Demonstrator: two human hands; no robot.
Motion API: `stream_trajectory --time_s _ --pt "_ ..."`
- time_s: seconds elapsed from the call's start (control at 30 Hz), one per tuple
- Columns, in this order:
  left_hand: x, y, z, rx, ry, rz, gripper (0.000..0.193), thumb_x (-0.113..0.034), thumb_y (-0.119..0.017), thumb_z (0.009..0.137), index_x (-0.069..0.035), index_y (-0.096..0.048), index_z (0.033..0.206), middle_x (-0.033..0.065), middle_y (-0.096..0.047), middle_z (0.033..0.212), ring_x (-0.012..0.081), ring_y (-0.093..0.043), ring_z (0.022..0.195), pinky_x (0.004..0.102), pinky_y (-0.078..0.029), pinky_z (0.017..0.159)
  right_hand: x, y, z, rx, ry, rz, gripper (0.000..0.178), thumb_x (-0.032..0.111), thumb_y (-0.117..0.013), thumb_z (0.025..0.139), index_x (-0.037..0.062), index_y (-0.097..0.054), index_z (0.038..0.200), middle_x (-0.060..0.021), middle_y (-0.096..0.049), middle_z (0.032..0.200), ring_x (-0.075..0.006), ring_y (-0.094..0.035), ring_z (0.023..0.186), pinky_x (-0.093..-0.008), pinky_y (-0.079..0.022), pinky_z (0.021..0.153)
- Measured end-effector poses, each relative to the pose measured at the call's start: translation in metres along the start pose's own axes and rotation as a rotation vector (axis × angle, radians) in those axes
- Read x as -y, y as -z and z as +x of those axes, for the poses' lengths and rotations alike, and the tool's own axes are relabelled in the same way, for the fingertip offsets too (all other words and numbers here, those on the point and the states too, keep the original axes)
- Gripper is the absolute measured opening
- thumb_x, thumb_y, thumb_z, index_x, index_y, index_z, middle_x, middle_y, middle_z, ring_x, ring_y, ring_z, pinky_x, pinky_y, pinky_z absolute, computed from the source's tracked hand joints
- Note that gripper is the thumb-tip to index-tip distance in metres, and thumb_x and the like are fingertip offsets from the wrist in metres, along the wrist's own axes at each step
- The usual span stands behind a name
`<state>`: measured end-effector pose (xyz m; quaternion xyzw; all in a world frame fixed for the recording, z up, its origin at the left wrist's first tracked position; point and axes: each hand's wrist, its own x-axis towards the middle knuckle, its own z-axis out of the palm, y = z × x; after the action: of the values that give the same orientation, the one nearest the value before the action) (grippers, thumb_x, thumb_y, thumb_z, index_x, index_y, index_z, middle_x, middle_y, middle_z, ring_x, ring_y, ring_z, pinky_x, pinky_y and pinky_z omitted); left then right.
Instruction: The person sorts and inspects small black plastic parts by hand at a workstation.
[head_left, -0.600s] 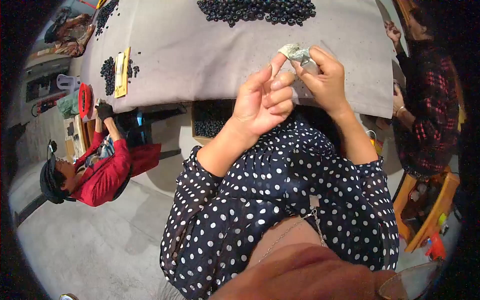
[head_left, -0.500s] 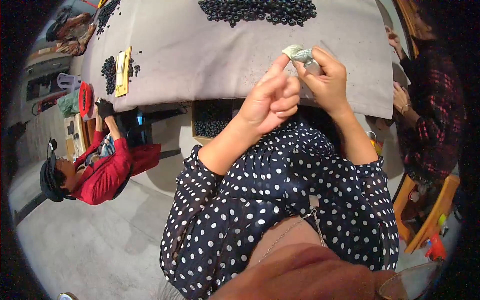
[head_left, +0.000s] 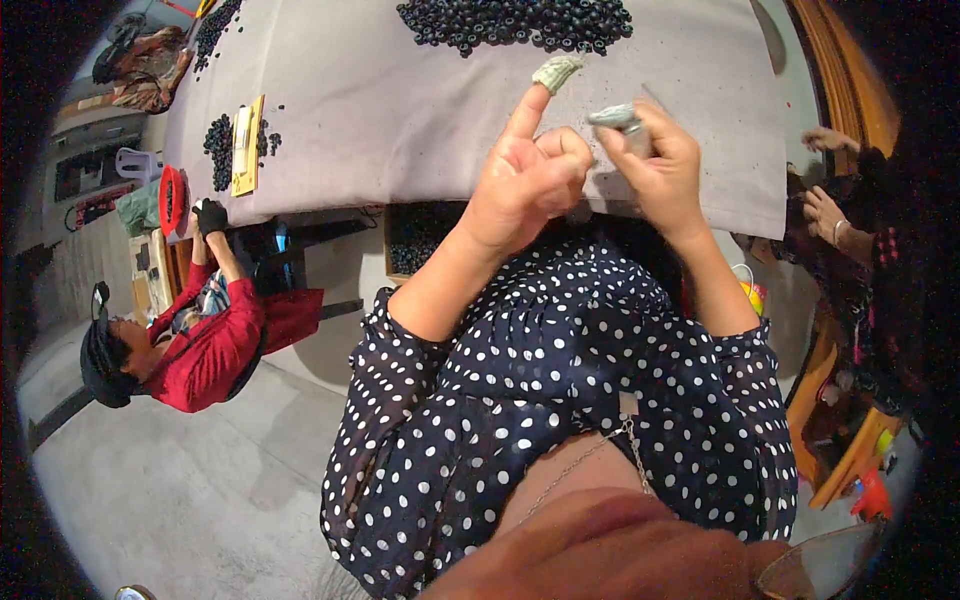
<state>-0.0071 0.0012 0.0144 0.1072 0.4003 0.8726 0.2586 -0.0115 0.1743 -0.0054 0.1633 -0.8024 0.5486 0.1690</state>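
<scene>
My left hand (head_left: pixel 530 175) is raised over the grey cloth-covered table (head_left: pixel 400 110). Its index finger points up and the other fingers are curled. A small pale green cloth cap (head_left: pixel 557 72) sits on that fingertip. My right hand (head_left: pixel 655 160), just to the right, pinches a second pale grey-green cloth piece (head_left: pixel 613 117) between thumb and fingers. The two hands almost touch. A long heap of dark round beads (head_left: pixel 520 20) lies at the far edge of the table, beyond both hands.
A smaller bead pile (head_left: pixel 218 150) and a yellow card (head_left: pixel 245 145) lie at the table's left end. A person in red sleeves (head_left: pixel 205 345) sits there. Another person's hands (head_left: pixel 825 205) show at the right. A box of dark beads (head_left: pixel 415 245) sits under the table edge.
Both hands rose and moved apart. My left index finger now stands straight up with the cloth cap on its tip, and my right hand keeps a separate cloth piece.
</scene>
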Motion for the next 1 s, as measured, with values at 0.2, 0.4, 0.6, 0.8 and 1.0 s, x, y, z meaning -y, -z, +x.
stream_trajectory --time_s 0.2,0.4,0.6,0.8,1.0 --pt "0.026 0.019 0.002 -0.013 -0.080 0.735 0.090 -0.003 -0.065 0.079 -0.011 -0.006 0.146 0.0011 -0.050 0.076 0.0048 -0.046 0.058 0.0193 -0.041 0.054 0.009 0.001 0.013 -0.140 0.008 0.028 0.017 0.007 -0.070 0.071 -0.0002 -0.058 0.079 -0.0086 -0.052 0.071 -0.0190 -0.052 0.062 -0.0287 -0.042 0.056" --pt "0.037 0.017 0.003 -0.093 -0.169 1.272 0.085 -0.008 -0.066 0.075 -0.001 -0.012 0.141 0.0108 -0.055 0.077 0.0260 -0.058 0.062 0.0358 -0.048 0.058 0.013 -0.010 0.017 -0.130 -0.021 -0.072 0.018 0.001 -0.063 0.066 0.0011 -0.058 0.083 -0.0113 -0.057 0.076 -0.0268 -0.057 0.068 -0.0337 -0.046 0.060" --pt "0.035 0.026 0.001 -0.132 -0.045 1.303 0.081 -0.008 -0.065 0.077 -0.003 -0.016 0.141 0.0086 -0.057 0.085 0.0231 -0.061 0.068 0.0335 -0.048 0.058 0.009 -0.020 0.017 -0.059 0.058 -0.072 0.020 -0.004 -0.057 0.062 0.0011 -0.057 0.081 -0.0120 -0.056 0.079 -0.0297 -0.058 0.070 -0.0349 -0.047 0.061" --pt "0.016 0.023 -0.002 0.025 0.128 0.059 0.081 -0.002 -0.064 0.078 -0.014 -0.017 0.144 0.0046 -0.051 0.096 0.0074 -0.047 0.065 0.0201 -0.041 0.054 0.008 -0.018 0.015 0.026 0.155 -0.046 0.021 -0.004 -0.055 0.059 0.0012 -0.056 0.080 -0.0122 -0.055 0.077 -0.0306 -0.057 0.070 -0.0351 -0.047 0.061" --pt "0.036 0.021 0.001 0.015 -0.038 0.443 0.077 -0.009 -0.063 0.080 -0.010 -0.018 0.143 0.0073 -0.055 0.089 0.0145 -0.054 0.064 0.0267 -0.046 0.055 0.009 -0.012 0.014 0.031 0.127 -0.026 0.023 -0.004 -0.055 0.060 0.0012 -0.057 0.082 -0.0117 -0.055 0.077 -0.0306 -0.056 0.071 -0.0351 -0.046 0.061"
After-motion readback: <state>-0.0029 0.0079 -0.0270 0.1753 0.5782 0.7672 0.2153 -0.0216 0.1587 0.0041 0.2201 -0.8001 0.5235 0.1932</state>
